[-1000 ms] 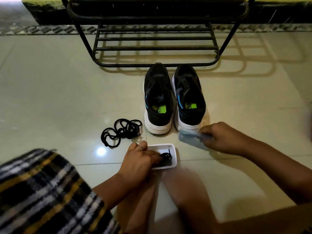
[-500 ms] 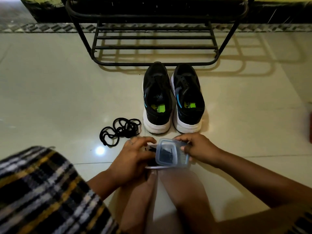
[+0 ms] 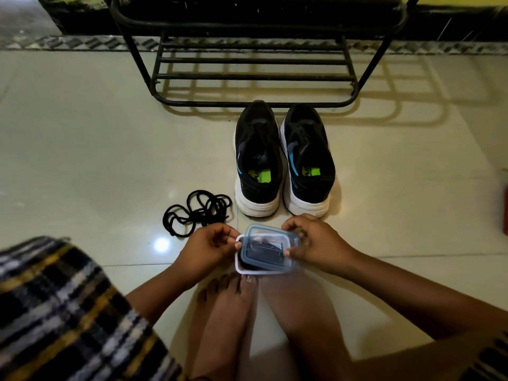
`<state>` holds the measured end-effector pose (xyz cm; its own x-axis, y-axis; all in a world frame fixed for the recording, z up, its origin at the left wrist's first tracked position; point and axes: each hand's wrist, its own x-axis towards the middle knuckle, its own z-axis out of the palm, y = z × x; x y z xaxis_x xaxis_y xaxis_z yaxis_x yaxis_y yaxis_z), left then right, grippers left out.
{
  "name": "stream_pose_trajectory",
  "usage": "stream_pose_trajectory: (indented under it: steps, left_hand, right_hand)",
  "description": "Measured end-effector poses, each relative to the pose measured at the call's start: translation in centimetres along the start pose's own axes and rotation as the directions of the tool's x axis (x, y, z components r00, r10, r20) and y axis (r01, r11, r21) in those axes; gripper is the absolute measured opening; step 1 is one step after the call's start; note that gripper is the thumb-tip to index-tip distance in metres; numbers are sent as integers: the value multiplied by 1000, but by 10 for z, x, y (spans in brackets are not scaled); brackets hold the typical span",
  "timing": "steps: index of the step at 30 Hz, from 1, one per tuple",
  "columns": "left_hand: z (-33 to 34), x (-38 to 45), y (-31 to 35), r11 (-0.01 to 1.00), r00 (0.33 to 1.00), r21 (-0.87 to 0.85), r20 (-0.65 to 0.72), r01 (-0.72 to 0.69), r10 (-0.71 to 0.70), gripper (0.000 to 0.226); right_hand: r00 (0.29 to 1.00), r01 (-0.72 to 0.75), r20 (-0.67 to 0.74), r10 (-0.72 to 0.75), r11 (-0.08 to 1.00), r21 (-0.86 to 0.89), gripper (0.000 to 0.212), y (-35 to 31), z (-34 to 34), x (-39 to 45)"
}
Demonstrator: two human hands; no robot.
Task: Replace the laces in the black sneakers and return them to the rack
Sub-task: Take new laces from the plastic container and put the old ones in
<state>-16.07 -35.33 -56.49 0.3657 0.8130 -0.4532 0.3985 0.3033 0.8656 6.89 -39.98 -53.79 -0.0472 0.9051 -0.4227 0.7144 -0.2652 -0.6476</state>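
Two black sneakers with white soles, the left sneaker [image 3: 257,160] and the right sneaker [image 3: 308,158], stand heels toward me on the floor, without laces. A loose pile of black laces [image 3: 196,213] lies to their left. A small white box [image 3: 242,268] with dark laces inside sits in front of my feet. My right hand [image 3: 316,243] holds the clear blue lid [image 3: 268,250] over the box at a slight skew. My left hand [image 3: 206,248] grips the box's left edge, thumb on the lid's rim.
A black metal shoe rack [image 3: 253,75] stands just behind the sneakers, its lower shelf bare. My bare feet [image 3: 228,312] lie below the box. A plaid cloth [image 3: 68,312] covers my left knee. A red object [image 3: 505,207] shows at the right edge.
My right hand picked the lid up from the floor by the right sneaker and brought it left over the box. My left hand came out of the box and now holds its edge.
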Motion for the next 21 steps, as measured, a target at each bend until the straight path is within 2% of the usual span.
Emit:
stream_pose_trajectory:
  steps: [3, 5, 7, 14, 18, 21]
  left_hand:
    - [0, 0, 1, 999, 1000, -20, 2, 26, -26, 8]
    - [0, -2, 2, 998, 999, -38, 11, 41, -40, 7]
    - [1, -3, 3, 997, 998, -58, 15, 55, -55, 7]
    - [3, -6, 8, 993, 995, -79, 51, 85, -81, 15]
    - [-1, -6, 9, 999, 996, 32, 84, 24, -27, 12]
    - [-3, -6, 13, 982, 994, 183, 107, -41, 21, 24]
  right_hand:
    - [991, 95, 110, -79, 984, -152, 82, -3, -1, -7]
    - [983, 135, 157, -96, 957, -256, 94, -4, 0, -10]
    - [981, 148, 170, -98, 938, -314, 94, -6, 2, -12]
    - [980, 155, 166, -106, 935, -320, 91, -15, 3, -16]
    - [974, 159, 208, -90, 924, -347, 94, -19, 1, -15]
    - [969, 179, 227, -96, 909, -376, 93, -20, -2, -14]
